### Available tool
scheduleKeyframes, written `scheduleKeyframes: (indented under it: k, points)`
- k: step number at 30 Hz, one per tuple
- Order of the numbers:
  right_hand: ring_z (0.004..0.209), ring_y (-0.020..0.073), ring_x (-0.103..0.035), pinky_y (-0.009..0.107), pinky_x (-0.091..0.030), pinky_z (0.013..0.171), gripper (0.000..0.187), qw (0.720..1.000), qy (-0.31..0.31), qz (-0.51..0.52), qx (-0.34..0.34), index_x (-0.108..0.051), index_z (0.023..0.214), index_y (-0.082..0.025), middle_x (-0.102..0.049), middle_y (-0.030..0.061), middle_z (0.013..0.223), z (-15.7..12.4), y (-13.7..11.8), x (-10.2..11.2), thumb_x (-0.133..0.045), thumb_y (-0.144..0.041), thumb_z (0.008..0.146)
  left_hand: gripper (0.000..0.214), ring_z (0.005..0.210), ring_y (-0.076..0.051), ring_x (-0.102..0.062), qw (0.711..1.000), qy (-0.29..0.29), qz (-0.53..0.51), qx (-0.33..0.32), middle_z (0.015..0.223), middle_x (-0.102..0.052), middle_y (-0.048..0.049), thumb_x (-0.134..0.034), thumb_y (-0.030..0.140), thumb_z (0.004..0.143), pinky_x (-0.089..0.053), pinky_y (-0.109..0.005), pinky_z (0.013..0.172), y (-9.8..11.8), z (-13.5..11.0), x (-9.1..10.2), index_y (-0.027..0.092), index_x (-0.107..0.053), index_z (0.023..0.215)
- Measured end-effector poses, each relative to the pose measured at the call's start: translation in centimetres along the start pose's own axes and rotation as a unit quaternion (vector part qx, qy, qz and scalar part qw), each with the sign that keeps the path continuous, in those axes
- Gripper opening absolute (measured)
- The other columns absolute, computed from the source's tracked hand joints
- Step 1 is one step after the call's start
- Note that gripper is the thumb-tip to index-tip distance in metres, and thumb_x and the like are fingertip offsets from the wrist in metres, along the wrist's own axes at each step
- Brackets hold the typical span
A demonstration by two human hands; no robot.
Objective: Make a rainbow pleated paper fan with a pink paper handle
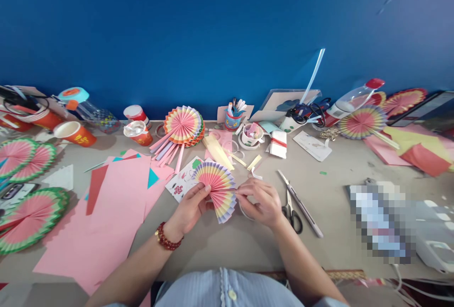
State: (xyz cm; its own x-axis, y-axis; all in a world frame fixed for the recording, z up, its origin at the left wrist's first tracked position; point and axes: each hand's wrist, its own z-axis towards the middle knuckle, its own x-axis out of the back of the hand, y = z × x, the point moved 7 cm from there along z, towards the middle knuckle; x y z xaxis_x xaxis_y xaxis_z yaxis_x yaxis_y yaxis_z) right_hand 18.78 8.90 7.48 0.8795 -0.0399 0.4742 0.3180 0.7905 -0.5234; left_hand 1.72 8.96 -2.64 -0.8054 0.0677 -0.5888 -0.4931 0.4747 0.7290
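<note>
A pleated paper fan (217, 174) in yellow, pink and lilac is spread partly round in front of me, above the table. My left hand (193, 204) grips its left side, thumb on top near the centre of the folds. At the fan's right edge, where two folded sections meet, the fingers of my right hand (261, 201) are pinched together; the fingertips partly hide that edge. Just right of this hand lie black-handled scissors (292, 216) and a slim grey utility knife (301, 205). A white printed card (180, 184) lies behind my left hand.
Large pink paper sheets (109, 212) cover the table at left, near green-edged fans (33, 219). Finished fans with paper-strip handles (183, 127) stack at the back. Cups, a pen holder (233, 118) and a tilted bottle (354, 99) line the blue wall. A phone (379, 222) lies right.
</note>
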Motion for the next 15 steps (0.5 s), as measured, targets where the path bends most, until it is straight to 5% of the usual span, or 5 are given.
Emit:
scheduleKeyframes:
  k: [15]
  points:
    - [0.067, 0.0171, -0.063, 0.03, -0.05, 0.065, 0.015, 0.999, -0.024, -0.011, -0.028, -0.059, 0.093, -0.023, -0.068, 0.0031, 0.076, 0.15, 0.59, 0.2, -0.06, -0.009, 0.089, 0.032, 0.077, -0.019, -0.067, 0.998, 0.009, 0.057, 0.008, 0.09, -0.074, -0.007, -0.078, 0.046, 0.08, -0.054, -0.032, 0.074, 0.3, -0.35, -0.53, 0.015, -0.072, 0.089]
